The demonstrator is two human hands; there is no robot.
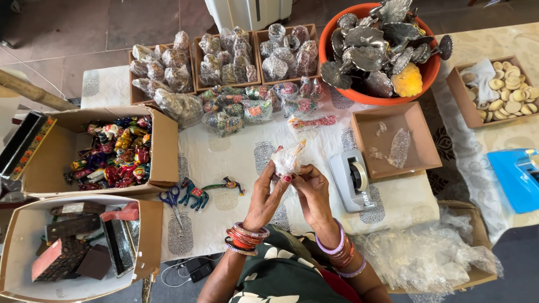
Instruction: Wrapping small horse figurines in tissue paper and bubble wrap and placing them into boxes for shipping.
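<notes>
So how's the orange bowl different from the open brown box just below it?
The orange bowl is round and heaped with grey metal leaf-shaped pieces. The brown box is square, shallow and nearly bare, holding only a few clear wrap scraps. Both sit open on the table, beyond the hands.

Just one view on my end: the head cam, sitting up above the desk [236,157] and looking almost straight down. It's close enough that both forearms come in from the bottom edge, but wide enough to catch the boxes on the left and floor tiles along the top.
</notes>
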